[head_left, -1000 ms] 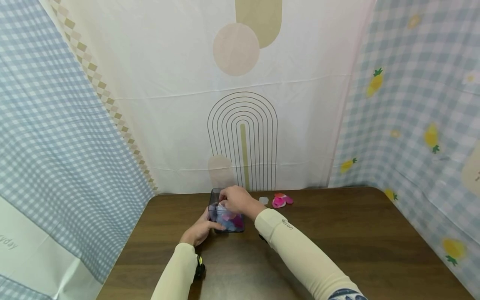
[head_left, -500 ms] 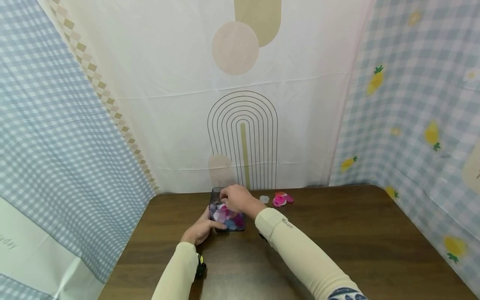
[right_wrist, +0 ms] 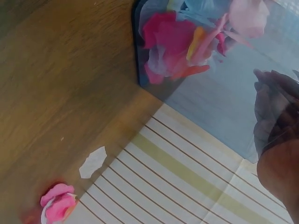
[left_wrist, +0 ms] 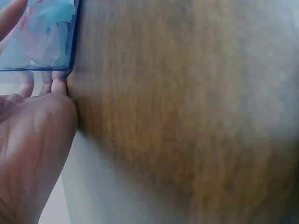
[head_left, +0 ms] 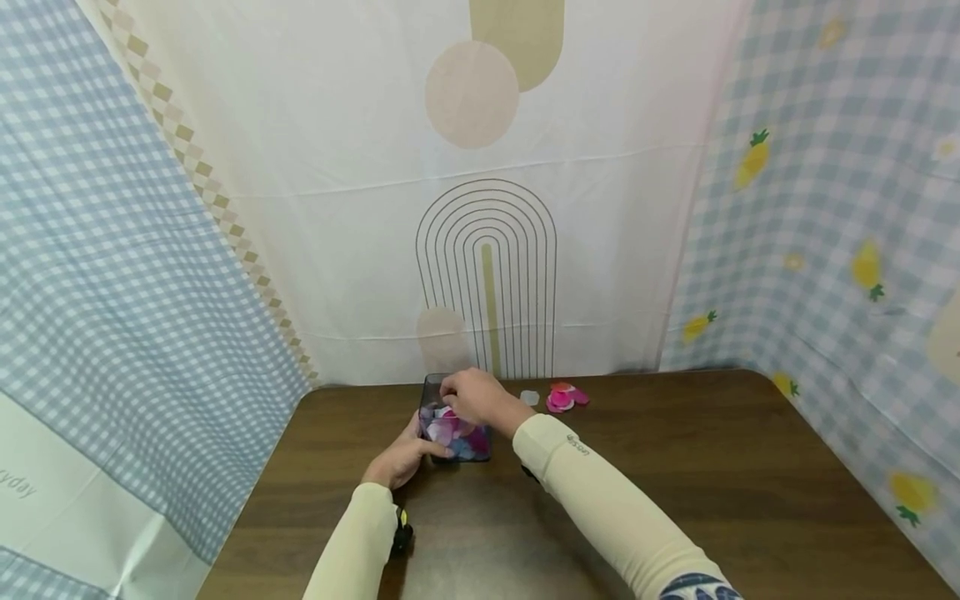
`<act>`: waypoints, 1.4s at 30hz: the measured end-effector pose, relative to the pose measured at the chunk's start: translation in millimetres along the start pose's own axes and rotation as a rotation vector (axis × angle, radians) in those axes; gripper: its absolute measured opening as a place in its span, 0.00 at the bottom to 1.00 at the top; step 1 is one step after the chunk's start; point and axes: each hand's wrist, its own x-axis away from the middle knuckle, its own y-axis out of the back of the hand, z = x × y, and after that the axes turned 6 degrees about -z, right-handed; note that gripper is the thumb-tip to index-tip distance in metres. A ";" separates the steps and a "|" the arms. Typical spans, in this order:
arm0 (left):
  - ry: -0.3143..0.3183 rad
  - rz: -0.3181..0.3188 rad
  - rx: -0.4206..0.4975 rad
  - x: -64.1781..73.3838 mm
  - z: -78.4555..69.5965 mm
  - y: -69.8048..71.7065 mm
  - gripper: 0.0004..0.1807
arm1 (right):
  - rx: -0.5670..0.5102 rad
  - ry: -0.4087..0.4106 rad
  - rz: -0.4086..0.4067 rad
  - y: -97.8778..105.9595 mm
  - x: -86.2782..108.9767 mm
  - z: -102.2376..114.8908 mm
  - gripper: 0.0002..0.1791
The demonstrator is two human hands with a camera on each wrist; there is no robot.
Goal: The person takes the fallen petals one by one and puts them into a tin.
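Observation:
A clear, dark-tinted plastic box [head_left: 437,385] stands near the table's back edge. Artificial petals in pink, magenta, white and blue fill its lower part; the pale pink petals [right_wrist: 246,17] show through its wall in the right wrist view. My left hand [head_left: 403,458] grips the box from the left, thumb across the near side and other fingers behind it. In the head view my right hand [head_left: 474,397] is at the box's mouth, fingers bent down into it above the petals. Through the wall in the right wrist view, its loosely bent fingers [right_wrist: 264,100] show no petal between them.
To the right of the box, a single white petal [head_left: 529,397] lies on the wooden table [head_left: 660,467]. Beyond it is a small pile of pink and red petals [head_left: 564,398]. A patterned cloth [head_left: 360,275] hangs right behind the table, with checked cloths at both sides.
The petals in the box have shifted, with more pink and magenta ones showing on top. My right fingers have eased slightly up from them. My left hand keeps its grip on the box.

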 end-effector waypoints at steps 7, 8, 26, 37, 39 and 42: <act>0.003 0.009 0.000 -1.8 3.9 -3.3 0.62 | -0.038 0.018 0.009 2.3 4.1 -5.0 0.14; 0.005 0.007 -0.001 -1.9 4.5 -3.1 0.62 | -0.052 0.023 0.004 2.5 4.3 -5.4 0.15; -0.013 -0.022 0.017 1.8 0.5 0.5 0.62 | -0.295 -0.079 -0.369 53.0 67.0 -85.5 0.11; -0.012 -0.027 0.006 -2.4 1.6 -1.0 0.62 | -0.186 -0.241 -0.361 50.3 134.6 -170.1 0.08; -0.012 -0.023 0.005 -1.9 1.2 -0.7 0.62 | -0.179 -0.252 -0.356 50.9 140.4 -175.4 0.08; -0.007 -0.020 0.006 -1.7 0.5 -0.1 0.62 | -0.164 -0.252 -0.348 51.8 143.9 -180.0 0.08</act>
